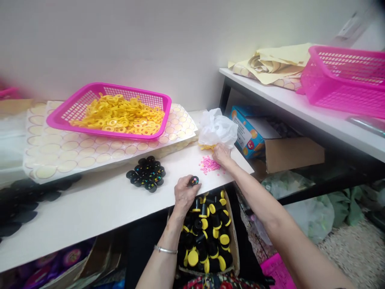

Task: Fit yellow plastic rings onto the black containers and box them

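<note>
Near the table's front edge, my left hand (pixel 185 192) grips a small black cup (pixel 194 180) with its open top facing up and small coloured bits inside. My right hand (pixel 221 155) reaches to yellow pieces (pixel 207 147) at the mouth of a white plastic bag (pixel 218 128); its fingertips are hidden there. Small pink beads (pixel 209 164) lie scattered beside my right hand. Left of my left hand stands a cluster of black cups (pixel 147 172) with coloured bits in them. Below the edge, a box (pixel 235 241) holds black parts with yellow caps (pixel 224 239).
A pink basket (pixel 164 130) of yellow rings sits on patterned sheets (pixel 117 154) at the back left. More black parts (pixel 21 204) lie far left. On the right are a blue carton (pixel 248 136) and a raised shelf (pixel 279 98) bearing another pink basket (pixel 331 92).
</note>
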### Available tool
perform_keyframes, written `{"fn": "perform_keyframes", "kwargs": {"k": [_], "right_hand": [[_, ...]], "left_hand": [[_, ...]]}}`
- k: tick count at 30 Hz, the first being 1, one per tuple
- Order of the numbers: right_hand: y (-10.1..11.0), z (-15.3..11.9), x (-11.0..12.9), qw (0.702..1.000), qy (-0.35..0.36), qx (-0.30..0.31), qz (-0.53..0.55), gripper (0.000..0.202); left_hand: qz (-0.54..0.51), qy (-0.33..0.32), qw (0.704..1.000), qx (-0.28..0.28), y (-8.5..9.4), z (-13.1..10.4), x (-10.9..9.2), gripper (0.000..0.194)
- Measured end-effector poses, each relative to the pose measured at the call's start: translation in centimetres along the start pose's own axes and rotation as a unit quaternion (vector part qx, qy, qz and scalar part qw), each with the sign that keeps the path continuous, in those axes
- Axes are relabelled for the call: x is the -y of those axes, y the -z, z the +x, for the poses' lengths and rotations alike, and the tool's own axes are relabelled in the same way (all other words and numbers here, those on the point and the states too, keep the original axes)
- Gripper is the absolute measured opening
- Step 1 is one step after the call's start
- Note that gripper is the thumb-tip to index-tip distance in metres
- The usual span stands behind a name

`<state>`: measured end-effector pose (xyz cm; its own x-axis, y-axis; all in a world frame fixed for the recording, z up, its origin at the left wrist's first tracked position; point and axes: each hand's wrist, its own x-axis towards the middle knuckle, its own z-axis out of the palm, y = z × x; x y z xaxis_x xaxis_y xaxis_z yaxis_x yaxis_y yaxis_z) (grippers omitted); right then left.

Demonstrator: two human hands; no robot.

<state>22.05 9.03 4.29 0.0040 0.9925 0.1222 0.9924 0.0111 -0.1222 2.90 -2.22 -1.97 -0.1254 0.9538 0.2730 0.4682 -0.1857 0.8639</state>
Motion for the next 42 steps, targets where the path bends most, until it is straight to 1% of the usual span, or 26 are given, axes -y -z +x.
{"fn": "perform_keyframes", "kwargs": {"k": [4, 7, 9, 11, 13, 14, 15, 16, 17, 19, 21, 22, 23, 24, 25, 26, 27, 28, 30, 32, 34, 35, 37, 40, 42], "right_hand": [[-0.3, 0.4, 0.3, 1.0, 0.014, 0.013, 0.008, 0.029], [0.2, 0.3, 0.1, 0.999, 0.039, 0.018, 0.012, 0.029], [0.7, 0.0, 0.0, 0.999, 0.047, 0.002, 0.023, 0.029], [1.3, -0.4, 0.0, 0.997, 0.034, -0.032, 0.064, 0.026], [1.9, -0.9, 0.1, 0.984, -0.01, -0.059, 0.167, 0.016], [2.2, -1.2, 0.2, 0.967, -0.042, -0.06, 0.243, 0.012], [2.5, -1.6, 0.4, 0.94, -0.073, -0.049, 0.331, 0.012], [2.8, -2.1, 0.6, 0.902, -0.097, -0.023, 0.421, 0.014], [3.1, -2.6, 0.8, 0.856, -0.111, 0.015, 0.505, 0.017], [3.6, -3.9, 1.3, 0.757, -0.114, 0.107, 0.635, 0.023], [3.9, -5.5, 2.1, 0.668, -0.095, 0.193, 0.712, 0.028], [3.9, -6.4, 2.5, 0.633, -0.087, 0.225, 0.736, 0.029], [3.9, -7.2, 3.0, 0.607, -0.078, 0.251, 0.75, 0.029], [3.8, -8.0, 3.5, 0.59, -0.068, 0.27, 0.758, 0.028], [3.7, -8.8, 3.9, 0.584, -0.059, 0.281, 0.759, 0.027], [3.6, -9.4, 4.3, 0.589, -0.05, 0.279, 0.757, 0.026], [3.5, -10.0, 4.6, 0.603, -0.039, 0.263, 0.752, 0.024], [3.5, -10.4, 4.8, 0.623, -0.022, 0.24, 0.744, 0.023], [3.6, -10.9, 5.0, 0.681, 0.043, 0.191, 0.706, 0.028], [3.7, -11.1, 5.0, 0.748, 0.136, 0.152, 0.631, 0.031], [3.7, -11.1, 4.9, 0.808, 0.209, 0.121, 0.537, 0.021], [3.5, -11.0, 4.9, 0.832, 0.226, 0.102, 0.497, 0.015], [3.1, -11.0, 4.9, 0.866, 0.231, 0.065, 0.439, 0.011], [2.1, -11.1, 4.9, 0.901, 0.232, 0.021, 0.365, 0.012], [1.6, -11.1, 4.9, 0.916, 0.24, 0.013, 0.322, 0.013]], "left_hand": [[0.005, 0.005, 1.0, 0.014, 0.3, -0.2, -0.6, 0.031], [0.013, 0.009, 1.0, 0.023, 0.4, -0.2, -0.9, 0.03], [0.01, 0.013, 1.0, 0.022, 0.3, -0.2, -0.9, 0.03], [0.001, 0.018, 1.0, 0.021, 0.1, -0.2, -0.8, 0.033], [-0.012, 0.022, 0.999, 0.023, 0.1, -0.2, -0.6, 0.04], [-0.022, 0.02, 0.999, 0.024, 0.2, -0.2, -0.6, 0.045], [-0.037, 0.015, 0.999, 0.023, 0.3, -0.2, -0.6, 0.049], [-0.056, 0.009, 0.998, 0.018, 0.5, -0.2, -0.8, 0.052], [-0.08, 0.006, 0.997, 0.005, 0.7, -0.1, -1.1, 0.052], [-0.132, 0.011, 0.99, -0.037, 1.3, 0.0, -2.0, 0.047], [-0.19, 0.046, 0.978, -0.072, 1.9, 0.2, -3.5, 0.039], [-0.222, 0.07, 0.97, -0.075, 2.2, 0.3, -4.3, 0.037], [-0.255, 0.098, 0.96, -0.062, 2.5, 0.5, -5.2, 0.038], [-0.285, 0.121, 0.95, -0.033, 2.8, 0.6, -5.9, 0.038], [-0.308, 0.138, 0.941, 0.002, 3.0, 0.7, -6.6, 0.037], [-0.326, 0.151, 0.933, 0.038, 3.3, 0.8, -7.0, 0.036], [-0.337, 0.158, 0.925, 0.07, 3.6, 0.9, -7.3, 0.034], [-0.344, 0.163, 0.92, 0.095, 3.9, 1.0, -7.5, 0.031], [-0.349, 0.178, 0.912, 0.121, 4.3, 1.1, -7.3, 0.028], [-0.348, 0.195, 0.907, 0.136, 4.5, 1.1, -6.8, 0.028], [-0.346, 0.206, 0.904, 0.14, 4.5, 1.1, -6.3, 0.029], [-0.344, 0.207, 0.906, 0.137, 4.4, 1.2, -6.1, 0.029], [-0.331, 0.2, 0.915, 0.11, 4.2, 1.3, -5.6, 0.028], [-0.299, 0.205, 0.931, 0.039, 3.8, 1.5, -4.8, 0.027], [-0.278, 0.22, 0.935, 0.014, 3.6, 1.6, -4.2, 0.027]]}}
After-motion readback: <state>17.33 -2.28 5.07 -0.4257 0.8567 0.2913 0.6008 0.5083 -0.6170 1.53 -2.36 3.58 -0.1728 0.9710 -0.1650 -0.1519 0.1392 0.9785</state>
